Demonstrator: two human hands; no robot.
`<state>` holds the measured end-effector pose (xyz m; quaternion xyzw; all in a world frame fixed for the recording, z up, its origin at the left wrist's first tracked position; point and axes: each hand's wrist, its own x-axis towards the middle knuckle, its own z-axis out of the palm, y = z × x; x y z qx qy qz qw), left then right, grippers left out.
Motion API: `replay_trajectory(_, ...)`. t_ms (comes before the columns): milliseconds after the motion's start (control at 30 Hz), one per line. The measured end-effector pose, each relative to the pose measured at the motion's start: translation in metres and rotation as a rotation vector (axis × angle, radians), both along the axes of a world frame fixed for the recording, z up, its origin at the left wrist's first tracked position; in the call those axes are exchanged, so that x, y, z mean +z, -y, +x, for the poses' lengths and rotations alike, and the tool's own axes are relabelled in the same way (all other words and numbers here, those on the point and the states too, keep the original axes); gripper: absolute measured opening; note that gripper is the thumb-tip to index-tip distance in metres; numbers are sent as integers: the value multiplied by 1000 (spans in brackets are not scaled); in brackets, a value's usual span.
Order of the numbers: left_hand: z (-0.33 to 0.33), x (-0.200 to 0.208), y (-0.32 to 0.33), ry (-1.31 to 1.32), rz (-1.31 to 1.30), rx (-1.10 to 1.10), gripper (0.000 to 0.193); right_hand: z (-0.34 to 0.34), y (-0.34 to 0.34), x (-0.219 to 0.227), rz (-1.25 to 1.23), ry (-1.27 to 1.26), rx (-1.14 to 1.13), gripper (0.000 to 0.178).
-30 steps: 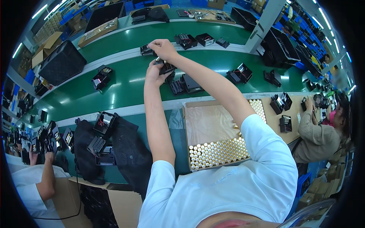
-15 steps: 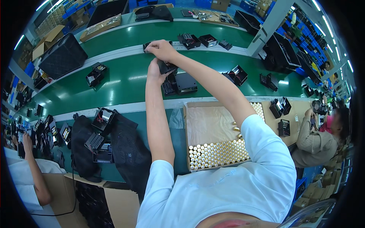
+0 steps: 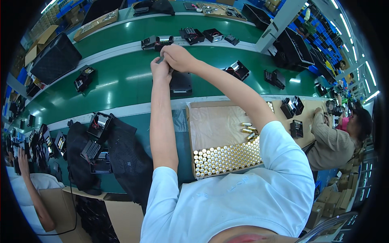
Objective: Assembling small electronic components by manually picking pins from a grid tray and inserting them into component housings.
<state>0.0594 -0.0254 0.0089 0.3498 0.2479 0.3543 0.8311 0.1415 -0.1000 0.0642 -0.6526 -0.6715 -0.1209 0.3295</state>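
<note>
Over the green tabletop (image 3: pixel 125 87), just beyond a black case (image 3: pixel 181 83), your curled right hand (image 3: pixel 178 58), its grip hidden, meets your left hand (image 3: pixel 161 71), whose fingers pinch a dark piece (image 3: pixel 161 59). Best steady it left-handed and press lightly; its direction and long axis are hidden.

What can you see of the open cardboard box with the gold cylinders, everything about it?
The open cardboard box is shallow and tan, lying flat on the bench before you. A wrinkled, translucent, plastic-looking sheet covers much of its far part. Gold-rimmed cylinders stand packed at the near side; a few loose cylinders lie tipped. Your right arm and sleeve partly hide its right side.
</note>
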Motion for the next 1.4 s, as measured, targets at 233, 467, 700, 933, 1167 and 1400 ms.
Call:
replay_trajectory(233,-3,4,6,56,-47,-76,56,1,28,5,-3,88,2,21)
replay_trajectory(467,-8,-1,-3,18,60,-148,65,3,123,75,-266,-101,-50,16)
replay_trajectory(700,-7,-3,-25,-143,215,-71,64,-43,250,87,-1283,152,-208,14)
replay_trajectory(933,-24,3,-28,-202,297,-82,62,-42,275,46,-1353,-38,-140,18)
replay_trajectory(1167,-42,16,-17,-258,377,-11,59,-50,197,61,-1123,-60,39,13)
replay_trajectory(1400,-53,16,-29,-341,476,70,59,-66,232,40,-1091,115,-78,10)
